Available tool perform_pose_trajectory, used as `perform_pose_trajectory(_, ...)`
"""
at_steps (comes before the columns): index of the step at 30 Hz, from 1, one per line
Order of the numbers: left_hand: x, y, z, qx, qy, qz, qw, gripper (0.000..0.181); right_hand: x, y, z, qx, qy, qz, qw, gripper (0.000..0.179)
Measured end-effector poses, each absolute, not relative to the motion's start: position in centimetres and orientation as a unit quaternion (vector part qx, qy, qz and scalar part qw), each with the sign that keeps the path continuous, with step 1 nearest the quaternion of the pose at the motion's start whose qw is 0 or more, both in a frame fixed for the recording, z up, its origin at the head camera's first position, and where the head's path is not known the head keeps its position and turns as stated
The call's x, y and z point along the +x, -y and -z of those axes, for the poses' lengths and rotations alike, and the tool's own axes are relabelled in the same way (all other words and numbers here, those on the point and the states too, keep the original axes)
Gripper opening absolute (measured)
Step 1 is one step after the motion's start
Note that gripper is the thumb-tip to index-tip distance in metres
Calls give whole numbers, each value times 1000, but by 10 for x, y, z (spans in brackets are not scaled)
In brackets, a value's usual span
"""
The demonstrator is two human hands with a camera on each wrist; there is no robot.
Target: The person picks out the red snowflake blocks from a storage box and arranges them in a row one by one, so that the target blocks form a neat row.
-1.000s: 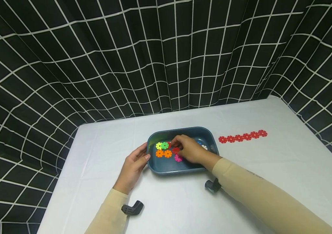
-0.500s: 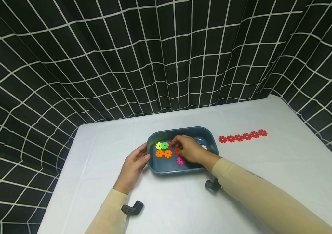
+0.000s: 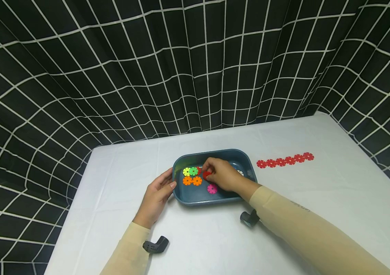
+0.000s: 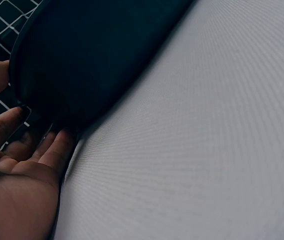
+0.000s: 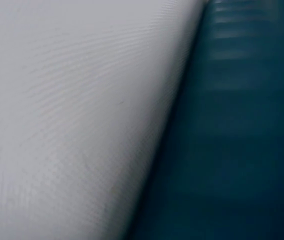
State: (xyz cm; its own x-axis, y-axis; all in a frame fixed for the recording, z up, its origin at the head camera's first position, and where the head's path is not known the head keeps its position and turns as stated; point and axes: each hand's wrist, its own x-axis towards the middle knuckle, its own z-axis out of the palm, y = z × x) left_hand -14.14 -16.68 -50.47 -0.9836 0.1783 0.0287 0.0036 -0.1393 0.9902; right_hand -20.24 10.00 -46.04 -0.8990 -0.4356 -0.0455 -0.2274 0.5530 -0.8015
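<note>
A blue-grey plastic tray (image 3: 195,199) stands on the white table in the head view. My left hand (image 3: 157,194) grips its left end, thumb at the rim and fingers against the outer wall; the left wrist view shows those fingertips (image 4: 59,145) touching the tray (image 4: 92,60). Inside the tray, my right hand (image 3: 225,175) pinches a red notched disc (image 3: 206,175) between thumb and fingers. Left of it lie a yellow disc (image 3: 186,172), a green disc (image 3: 193,171), a partly covered red disc and two orange discs (image 3: 197,180). A pink disc (image 3: 212,188) lies nearer me.
Several red discs in a joined-looking row (image 3: 280,162) lie on the table (image 3: 195,240) right of the tray. A white disc (image 3: 240,173) shows beyond my right wrist. A black curtain with white grid lines (image 3: 208,68) stands behind. The right wrist view shows only tablecloth and tray wall (image 5: 232,140).
My right fingers have closed on the red disc and shifted it slightly up and left. The pink disc slid a little right and toward me earlier. The left hand has stayed put.
</note>
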Motion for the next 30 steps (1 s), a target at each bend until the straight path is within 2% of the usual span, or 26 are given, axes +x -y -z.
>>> perform_pose_trajectory(17,-141,166,503,66,-649,-756,61,55,-199,-104,455,-148,-821,537,123,15)
perform_pose_trajectory(30,-141,165,502,63,-650,-755,60,54,-195,-109,450,-152,-793,575,131,20)
